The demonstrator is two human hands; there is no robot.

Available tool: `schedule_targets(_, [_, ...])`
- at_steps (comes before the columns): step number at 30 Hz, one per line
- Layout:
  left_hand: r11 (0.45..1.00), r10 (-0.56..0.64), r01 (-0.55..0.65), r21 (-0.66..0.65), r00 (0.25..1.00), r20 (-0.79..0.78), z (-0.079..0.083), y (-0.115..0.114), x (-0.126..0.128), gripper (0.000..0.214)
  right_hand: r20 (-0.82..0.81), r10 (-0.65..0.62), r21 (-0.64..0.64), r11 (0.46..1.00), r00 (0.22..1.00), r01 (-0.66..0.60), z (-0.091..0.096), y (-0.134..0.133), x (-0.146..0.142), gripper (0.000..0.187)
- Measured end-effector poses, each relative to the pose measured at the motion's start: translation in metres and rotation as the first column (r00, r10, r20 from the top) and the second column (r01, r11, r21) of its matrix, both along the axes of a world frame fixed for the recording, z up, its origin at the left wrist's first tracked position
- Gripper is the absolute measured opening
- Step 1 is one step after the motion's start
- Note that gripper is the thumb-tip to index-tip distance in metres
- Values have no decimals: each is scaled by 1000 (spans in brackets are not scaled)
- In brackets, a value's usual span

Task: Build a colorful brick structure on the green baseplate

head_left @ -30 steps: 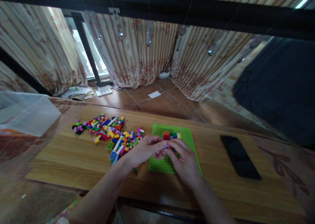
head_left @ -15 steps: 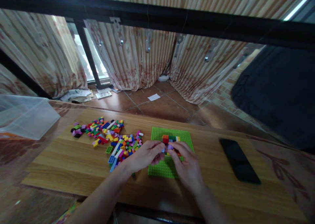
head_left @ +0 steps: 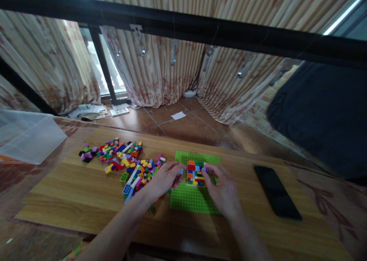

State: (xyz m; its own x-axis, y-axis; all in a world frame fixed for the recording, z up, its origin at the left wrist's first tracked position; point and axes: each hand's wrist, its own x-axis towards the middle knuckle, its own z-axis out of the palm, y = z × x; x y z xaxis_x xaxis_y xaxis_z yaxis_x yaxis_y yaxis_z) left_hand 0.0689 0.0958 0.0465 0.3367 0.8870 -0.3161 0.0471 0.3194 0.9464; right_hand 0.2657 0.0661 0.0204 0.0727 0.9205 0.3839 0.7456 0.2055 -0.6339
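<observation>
A green baseplate (head_left: 195,201) lies on the wooden table, carrying a block of many-coloured toy bricks (head_left: 195,175). At the left edge of this block, my left hand (head_left: 166,179) pinches a small light blue brick (head_left: 181,171) between thumb and fingers. My right hand (head_left: 225,186) is closed on a small purple brick (head_left: 205,169) over the block's right side and hides part of it. Left of the plate, loose bricks (head_left: 130,171) in many colours spread in a pile, partly covered by my left hand and forearm.
A black phone (head_left: 277,192) lies on the wooden table (head_left: 86,200) to the right. At the far left stands a translucent plastic bin (head_left: 34,138). Behind the table are a tiled floor with papers (head_left: 178,115), striped curtains (head_left: 183,77) and a dark rail (head_left: 183,22).
My hands have moved apart, the left one leftward with the light blue brick, the right one slightly rightward with the purple brick. More of the brick block shows between them.
</observation>
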Motion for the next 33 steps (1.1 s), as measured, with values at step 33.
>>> schedule_targets(33, [973, 136, -63, -221, 934, 329, 1, 3, -11, 17, 94, 384, 39, 921, 919, -388, 2, -41, -59, 14])
